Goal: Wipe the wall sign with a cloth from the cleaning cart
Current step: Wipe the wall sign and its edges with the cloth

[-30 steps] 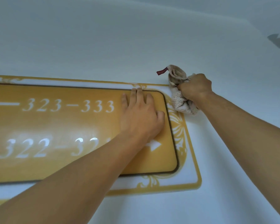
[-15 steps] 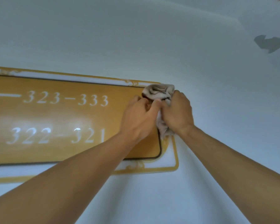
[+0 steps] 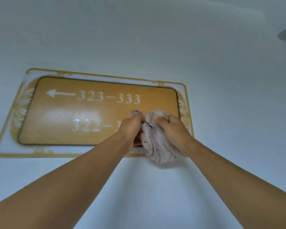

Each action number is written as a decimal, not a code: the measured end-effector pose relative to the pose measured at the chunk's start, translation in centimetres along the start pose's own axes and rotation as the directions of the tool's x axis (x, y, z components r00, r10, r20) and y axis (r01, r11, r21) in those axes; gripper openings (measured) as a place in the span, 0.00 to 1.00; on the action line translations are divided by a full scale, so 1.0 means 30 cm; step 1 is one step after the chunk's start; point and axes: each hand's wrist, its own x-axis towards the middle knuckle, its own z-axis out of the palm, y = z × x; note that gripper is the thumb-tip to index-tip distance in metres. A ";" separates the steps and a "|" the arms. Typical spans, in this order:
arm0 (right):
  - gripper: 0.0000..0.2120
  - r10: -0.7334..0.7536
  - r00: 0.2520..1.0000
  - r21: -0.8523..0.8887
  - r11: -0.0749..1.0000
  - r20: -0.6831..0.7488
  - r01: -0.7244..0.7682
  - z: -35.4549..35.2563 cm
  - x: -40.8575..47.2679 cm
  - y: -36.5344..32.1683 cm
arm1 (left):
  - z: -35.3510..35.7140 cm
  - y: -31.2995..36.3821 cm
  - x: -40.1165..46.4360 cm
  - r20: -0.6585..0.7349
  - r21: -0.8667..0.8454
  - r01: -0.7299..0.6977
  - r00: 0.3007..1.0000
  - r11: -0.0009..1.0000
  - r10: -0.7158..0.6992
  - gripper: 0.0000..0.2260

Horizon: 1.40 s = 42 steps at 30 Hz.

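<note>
The wall sign (image 3: 96, 111) — an orange panel with white numbers and an arrow, gold-trimmed — hangs flat, its lower right corner covered by the bunched, pale, seemingly stained cloth (image 3: 157, 144).

Both bare forearms reached up and forward, converging, with the left hand (image 3: 130, 128) and right hand (image 3: 172, 129) side by side, knuckles outward, fingers curled and gripping the crumpled, pale beige cloth (image 3: 157, 146) bunched between them.

Both forearms are bare to the frame edge, with no sleeves, watch or rings.
</note>
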 end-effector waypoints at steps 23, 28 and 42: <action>0.14 -0.119 0.952 -0.254 0.966 -0.280 0.046 -0.302 0.065 0.207 | 0.234 -0.098 0.006 -0.187 0.218 -0.176 0.958 0.960 0.219 0.08; 0.12 -0.257 0.906 -0.247 0.952 -0.336 0.178 -0.315 0.143 0.276 | 0.354 -0.125 0.078 -0.227 0.811 -0.254 0.694 0.527 0.684 0.09; 0.06 -0.755 0.565 -0.861 0.488 -0.332 0.147 -0.203 0.139 0.348 | 0.340 -0.240 0.230 -0.076 0.911 -0.363 0.322 0.197 0.944 0.09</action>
